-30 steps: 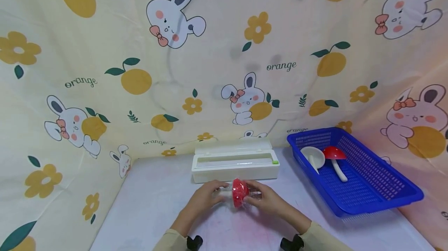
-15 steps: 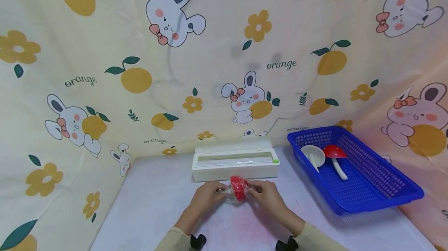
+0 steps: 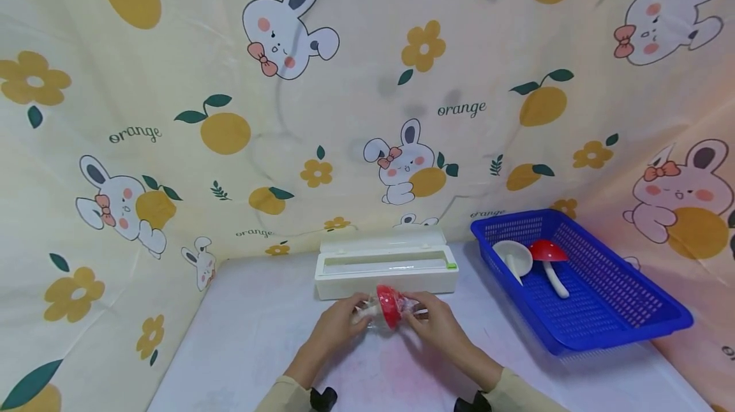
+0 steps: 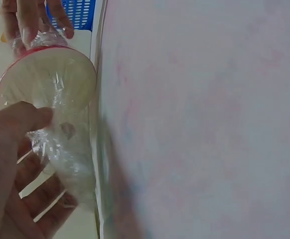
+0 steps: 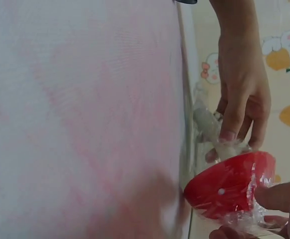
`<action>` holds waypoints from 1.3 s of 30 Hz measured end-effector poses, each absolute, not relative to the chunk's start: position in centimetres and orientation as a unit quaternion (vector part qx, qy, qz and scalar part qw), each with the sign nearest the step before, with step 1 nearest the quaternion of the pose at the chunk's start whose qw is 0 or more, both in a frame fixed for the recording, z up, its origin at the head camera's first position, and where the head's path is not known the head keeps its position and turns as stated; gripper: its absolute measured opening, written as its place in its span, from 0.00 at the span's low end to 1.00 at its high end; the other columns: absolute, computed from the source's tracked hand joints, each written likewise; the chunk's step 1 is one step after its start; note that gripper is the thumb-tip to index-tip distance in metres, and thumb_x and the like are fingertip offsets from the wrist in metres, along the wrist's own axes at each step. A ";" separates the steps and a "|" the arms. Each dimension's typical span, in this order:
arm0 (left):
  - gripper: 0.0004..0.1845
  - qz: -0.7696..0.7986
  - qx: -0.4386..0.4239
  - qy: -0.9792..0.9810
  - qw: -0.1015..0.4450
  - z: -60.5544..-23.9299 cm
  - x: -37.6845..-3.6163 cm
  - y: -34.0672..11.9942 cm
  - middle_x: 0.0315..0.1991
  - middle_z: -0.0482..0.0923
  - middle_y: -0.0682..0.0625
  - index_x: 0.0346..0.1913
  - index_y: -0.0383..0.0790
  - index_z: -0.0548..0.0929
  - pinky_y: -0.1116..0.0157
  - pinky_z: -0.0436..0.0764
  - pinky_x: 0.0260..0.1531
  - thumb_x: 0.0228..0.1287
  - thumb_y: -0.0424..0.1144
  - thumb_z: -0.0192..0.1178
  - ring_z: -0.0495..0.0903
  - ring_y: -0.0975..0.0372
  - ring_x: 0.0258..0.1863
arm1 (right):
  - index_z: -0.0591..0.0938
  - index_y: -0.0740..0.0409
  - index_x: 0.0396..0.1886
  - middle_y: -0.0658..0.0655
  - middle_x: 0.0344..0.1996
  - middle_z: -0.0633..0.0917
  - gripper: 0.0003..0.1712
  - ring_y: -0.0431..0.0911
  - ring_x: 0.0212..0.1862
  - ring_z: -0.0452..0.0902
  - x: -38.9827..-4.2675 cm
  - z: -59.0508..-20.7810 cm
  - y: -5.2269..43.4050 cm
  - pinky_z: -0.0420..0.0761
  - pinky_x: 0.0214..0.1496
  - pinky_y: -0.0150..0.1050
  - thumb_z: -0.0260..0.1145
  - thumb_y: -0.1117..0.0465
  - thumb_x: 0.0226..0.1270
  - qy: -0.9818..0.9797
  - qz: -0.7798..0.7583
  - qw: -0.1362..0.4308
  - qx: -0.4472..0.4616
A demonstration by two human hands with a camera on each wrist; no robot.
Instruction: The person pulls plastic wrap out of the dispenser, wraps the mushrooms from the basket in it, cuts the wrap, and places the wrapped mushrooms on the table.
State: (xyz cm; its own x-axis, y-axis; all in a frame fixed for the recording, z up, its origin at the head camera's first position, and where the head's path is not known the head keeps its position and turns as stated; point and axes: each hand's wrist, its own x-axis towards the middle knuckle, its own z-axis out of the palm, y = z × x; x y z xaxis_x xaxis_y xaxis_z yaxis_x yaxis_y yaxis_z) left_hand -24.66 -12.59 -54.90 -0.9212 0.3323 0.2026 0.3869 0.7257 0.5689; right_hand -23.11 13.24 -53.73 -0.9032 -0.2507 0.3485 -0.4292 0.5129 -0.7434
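i see both hands meeting at table centre, just in front of the white dispenser box (image 3: 386, 270). forearms come in from the bottom edge, cream sleeves, wrists angled inward.

left hand (image 3: 339, 321) curls its fingers round the pale stem of the toy mushroom (image 3: 386, 307); in the left wrist view the thumb lies across the stem (image 4: 55, 144) and the fingers wrap underneath. right hand (image 3: 435, 323) pinches the cap side, thumb and fingertips (image 5: 277, 196) on the red dome. so both hands hold, neither is slack.

the mushroom lies on its side between the hands, held just above the table (image 3: 258, 329), stem toward the left hand, cap toward the right. cap is glossy red plastic with small white dots, cream and concave on its underside, red rim. the whole thing is wrapped in clear cling film (image 5: 244, 219), crinkled, shiny, bunched around stem and cap edge.

table surface is matte white with faint pink staining. the dispenser box is a long smooth white plastic rectangle, lid flipped up, small green tab at its right end. off to the right sits a blue perforated plastic basket (image 3: 626, 310) with a second red-capped mushroom (image 3: 550, 259) and a white one (image 3: 513, 257) lying inside, side by side.
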 end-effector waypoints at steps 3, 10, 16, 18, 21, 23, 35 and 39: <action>0.19 -0.355 -0.193 -0.914 0.033 -54.9 -24.6 -12.8 0.51 0.89 0.50 0.62 0.48 0.78 0.50 0.85 0.54 0.74 0.43 0.69 0.86 0.56 0.52 | 0.80 0.67 0.67 0.68 0.56 0.85 0.32 0.57 0.46 0.89 -23.2 -53.8 13.7 0.91 0.47 0.44 0.76 0.77 0.62 -0.851 0.457 0.102 0.237; 0.15 -0.413 -0.194 -0.889 0.022 -54.7 -24.7 -13.0 0.59 0.81 0.49 0.60 0.48 0.81 0.51 0.86 0.55 0.76 0.42 0.69 0.84 0.56 0.51 | 0.75 0.70 0.70 0.69 0.57 0.82 0.39 0.55 0.45 0.87 -23.5 -53.9 14.6 0.91 0.45 0.45 0.76 0.81 0.58 -0.833 0.450 0.104 0.305; 0.11 -0.444 -0.187 -0.875 0.042 -54.7 -24.9 -13.1 0.56 0.80 0.54 0.56 0.52 0.85 0.59 0.87 0.52 0.75 0.42 0.70 0.84 0.60 0.50 | 0.80 0.68 0.65 0.66 0.52 0.84 0.34 0.52 0.42 0.86 -23.9 -53.8 14.5 0.90 0.43 0.41 0.74 0.83 0.58 -0.832 0.439 0.126 0.315; 0.10 -0.449 -0.200 -0.870 0.034 -54.6 -24.9 -13.2 0.54 0.83 0.56 0.54 0.51 0.87 0.60 0.87 0.53 0.75 0.43 0.70 0.84 0.60 0.52 | 0.82 0.66 0.63 0.63 0.50 0.85 0.32 0.49 0.40 0.86 -24.1 -53.8 14.5 0.89 0.42 0.39 0.75 0.82 0.59 -0.835 0.436 0.129 0.309; 0.15 -0.448 -0.240 -0.861 0.020 -54.6 -25.0 -13.4 0.55 0.85 0.53 0.56 0.47 0.88 0.58 0.86 0.56 0.70 0.43 0.74 0.84 0.56 0.56 | 0.86 0.64 0.59 0.58 0.44 0.87 0.27 0.44 0.38 0.85 -24.4 -53.9 14.6 0.88 0.41 0.39 0.78 0.80 0.58 -0.843 0.428 0.141 0.292; 0.20 -0.441 -0.268 -0.856 0.018 -54.6 -25.1 -13.5 0.57 0.85 0.50 0.59 0.43 0.87 0.57 0.85 0.59 0.65 0.40 0.78 0.83 0.53 0.57 | 0.88 0.62 0.56 0.54 0.40 0.87 0.25 0.41 0.37 0.83 -24.6 -53.9 14.6 0.88 0.41 0.40 0.79 0.78 0.58 -0.850 0.424 0.148 0.276; 0.13 -0.430 -0.258 -0.863 0.056 -54.8 -25.0 -13.0 0.46 0.92 0.46 0.52 0.38 0.93 0.65 0.88 0.48 0.65 0.29 0.74 0.89 0.61 0.46 | 0.96 0.53 0.42 0.43 0.34 0.90 0.13 0.38 0.39 0.85 -25.3 -53.6 14.5 0.86 0.40 0.33 0.82 0.70 0.59 -0.862 0.430 0.136 0.230; 0.12 -0.447 -0.229 -0.864 0.037 -54.9 -25.0 -12.8 0.46 0.92 0.46 0.52 0.38 0.93 0.68 0.87 0.46 0.66 0.30 0.74 0.88 0.63 0.46 | 0.95 0.55 0.42 0.46 0.33 0.90 0.11 0.38 0.37 0.84 -25.5 -54.1 14.6 0.87 0.38 0.38 0.81 0.70 0.59 -0.854 0.429 0.160 0.249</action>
